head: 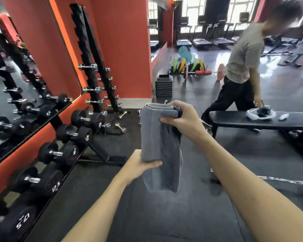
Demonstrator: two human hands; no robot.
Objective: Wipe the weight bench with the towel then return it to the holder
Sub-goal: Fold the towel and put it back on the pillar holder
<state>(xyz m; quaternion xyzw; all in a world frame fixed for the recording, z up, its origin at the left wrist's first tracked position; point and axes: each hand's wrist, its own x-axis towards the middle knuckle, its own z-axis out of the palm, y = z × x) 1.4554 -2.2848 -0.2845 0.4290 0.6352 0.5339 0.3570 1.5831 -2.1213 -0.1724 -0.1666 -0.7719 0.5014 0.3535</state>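
While your right hand (179,117) pinched the folded top of the grey towel (160,145), your left hand (140,165) clutched its hanging middle, towel held mid-air above black floor mats (164,215), weight bench (238,119) off to your right, dumbbell rack (59,154) at left.

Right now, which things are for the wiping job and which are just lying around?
For the job:
grey towel, held by left hand and right hand
black weight bench

Just lying around:
dumbbells on the rack
small chrome dumbbells on the floor
coloured weight plates
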